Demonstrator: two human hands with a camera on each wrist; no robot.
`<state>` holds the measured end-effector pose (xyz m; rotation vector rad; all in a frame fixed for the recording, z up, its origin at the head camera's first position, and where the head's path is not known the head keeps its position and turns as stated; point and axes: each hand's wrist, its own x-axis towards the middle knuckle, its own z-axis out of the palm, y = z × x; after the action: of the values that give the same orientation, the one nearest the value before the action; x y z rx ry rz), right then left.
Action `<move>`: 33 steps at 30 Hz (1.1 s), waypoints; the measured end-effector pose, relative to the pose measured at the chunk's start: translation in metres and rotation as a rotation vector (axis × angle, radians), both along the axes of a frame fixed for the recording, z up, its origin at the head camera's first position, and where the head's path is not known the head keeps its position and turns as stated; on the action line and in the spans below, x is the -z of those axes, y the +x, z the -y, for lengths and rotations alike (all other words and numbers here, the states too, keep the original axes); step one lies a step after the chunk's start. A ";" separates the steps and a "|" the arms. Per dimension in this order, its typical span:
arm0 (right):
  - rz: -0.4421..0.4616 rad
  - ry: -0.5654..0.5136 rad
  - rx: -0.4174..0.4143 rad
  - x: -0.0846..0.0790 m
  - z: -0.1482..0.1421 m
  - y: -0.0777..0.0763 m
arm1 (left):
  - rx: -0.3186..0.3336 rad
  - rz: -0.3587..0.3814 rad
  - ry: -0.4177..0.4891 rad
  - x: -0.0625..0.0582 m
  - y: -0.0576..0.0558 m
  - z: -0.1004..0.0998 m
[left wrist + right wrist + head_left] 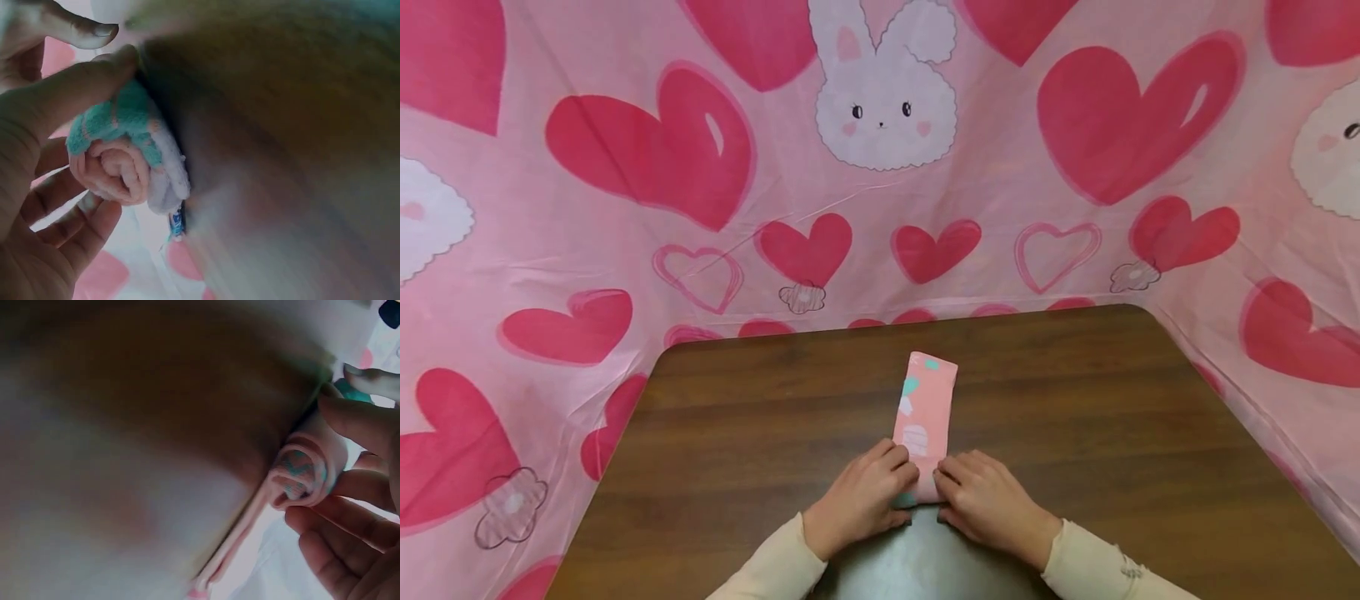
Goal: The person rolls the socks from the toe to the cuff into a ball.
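A narrow, folded pink towel with teal and white prints lies lengthwise on the table. Its near end is rolled up, and the flat part runs away from me. My left hand grips the left end of the roll, fingers curled over it and thumb on the near side. On the opposite end, my right hand holds the roll the same way. The left wrist view shows the spiral of the towel roll with fuzzy teal and pink layers. A looser spiral of the roll shows in the right wrist view.
The brown wood-grain table has rounded far corners. A pink curtain with hearts and rabbit faces hangs behind it and along both sides. A pale glare lies on the table's near edge between the forearms.
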<state>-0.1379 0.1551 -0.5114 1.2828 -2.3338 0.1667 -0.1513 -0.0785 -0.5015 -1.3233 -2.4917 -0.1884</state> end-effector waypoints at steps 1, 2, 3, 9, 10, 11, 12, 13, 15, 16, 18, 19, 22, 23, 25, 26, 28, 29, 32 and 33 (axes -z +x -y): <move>0.000 0.013 0.012 -0.001 0.001 0.000 | -0.008 -0.008 -0.012 0.000 0.000 -0.001; -0.003 0.027 0.023 -0.003 0.002 0.000 | -0.015 -0.012 -0.015 0.000 -0.001 -0.002; -0.006 0.041 0.036 -0.004 0.003 0.000 | -0.020 -0.018 -0.017 0.000 -0.001 -0.004; -0.046 0.103 0.102 -0.005 0.011 -0.005 | -0.030 -0.020 0.027 0.002 -0.006 -0.007; -0.046 0.100 0.109 -0.005 0.012 -0.006 | -0.029 -0.014 0.040 0.002 -0.006 -0.007; -0.043 0.090 0.113 -0.005 0.012 -0.006 | -0.030 -0.006 0.052 0.002 -0.007 -0.008; -0.035 0.075 0.115 -0.004 0.012 -0.007 | -0.031 0.004 0.063 0.002 -0.007 -0.008; -0.023 0.055 0.116 -0.004 0.011 -0.007 | -0.032 0.013 0.071 0.002 -0.007 -0.008; 0.007 0.003 0.113 -0.003 0.010 -0.008 | -0.034 0.037 0.080 0.002 -0.007 -0.007; 0.027 -0.029 0.112 -0.003 0.009 -0.008 | -0.033 0.050 0.083 0.002 -0.007 -0.007; 0.070 -0.092 0.108 -0.002 0.006 -0.009 | -0.028 0.077 0.092 0.002 -0.007 -0.005; 0.092 -0.121 0.105 -0.001 0.004 -0.010 | -0.024 0.092 0.099 0.001 -0.008 -0.005; 0.149 -0.189 0.094 -0.001 0.000 -0.011 | -0.010 0.138 0.137 0.001 -0.008 -0.005; 0.171 -0.206 0.091 -0.001 -0.002 -0.011 | -0.008 0.156 0.154 0.001 -0.009 -0.005; 0.236 -0.244 0.090 -0.003 -0.004 -0.012 | -0.010 0.204 0.187 0.000 -0.009 -0.004; 0.274 -0.261 0.096 -0.004 -0.005 -0.013 | -0.014 0.234 0.205 -0.001 -0.009 -0.004; 0.363 -0.294 0.112 -0.007 -0.007 -0.014 | -0.026 0.306 0.237 -0.002 -0.010 -0.003; 0.411 -0.308 0.122 -0.008 -0.008 -0.015 | -0.031 0.344 0.254 -0.003 -0.010 -0.003; 0.550 -0.344 0.144 -0.012 -0.011 -0.020 | -0.047 0.458 0.305 -0.005 -0.014 -0.002; 0.596 -0.360 0.142 -0.013 -0.013 -0.021 | -0.053 0.498 0.324 -0.006 -0.015 -0.002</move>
<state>-0.1594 0.1678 -0.4989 0.9687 -2.6888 0.9908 -0.1667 -0.0760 -0.4959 -1.1793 -2.7196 -0.9705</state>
